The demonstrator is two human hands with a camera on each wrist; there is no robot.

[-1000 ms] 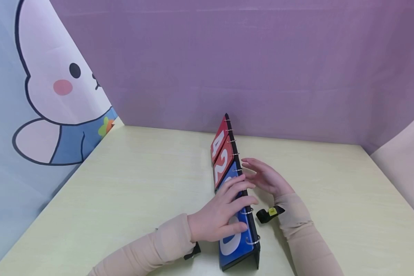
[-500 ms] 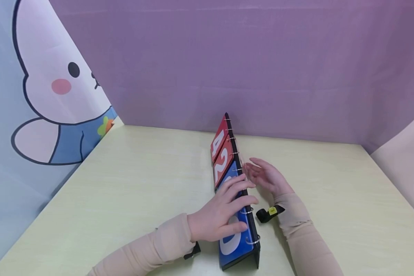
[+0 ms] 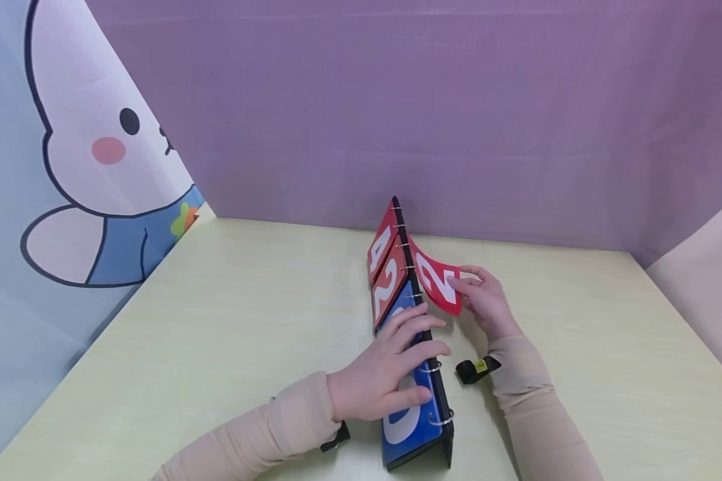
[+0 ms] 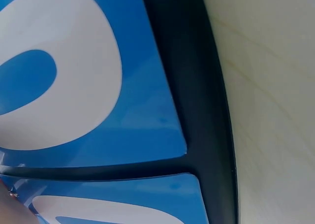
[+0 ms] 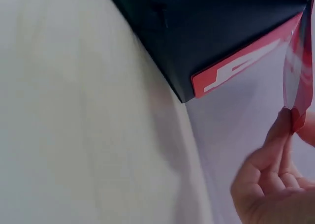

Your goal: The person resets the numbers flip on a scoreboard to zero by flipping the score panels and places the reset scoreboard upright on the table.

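Observation:
A tabletop flip scoreboard (image 3: pixel 438 395) stands like a tent, its ringed top edge running away from me. On its left face are red cards with a 4 (image 3: pixel 380 252) and a 2 (image 3: pixel 390 284), then blue cards (image 3: pixel 426 397). My left hand (image 3: pixel 382 381) rests spread over the blue cards, fingertips at the top edge. My right hand (image 3: pixel 489 306) pinches the lower edge of a red card with a white 2 (image 3: pixel 439 277), lifted away from the right face. In the right wrist view, thumb and fingers hold that bent red card (image 5: pixel 301 86).
The pale wooden table (image 3: pixel 265 287) reaches back to a purple cloth (image 3: pixel 397 113). A cartoon-print cloth (image 3: pixel 120 180) hangs at left. Another red card (image 5: pixel 241 64) lies against the scoreboard's black back panel (image 5: pixel 211 32) in the right wrist view.
The right hand has moved slightly right from beside the scoreboard, and the red 2 card now stands out on that side in its pinch. The left hand has stayed put.

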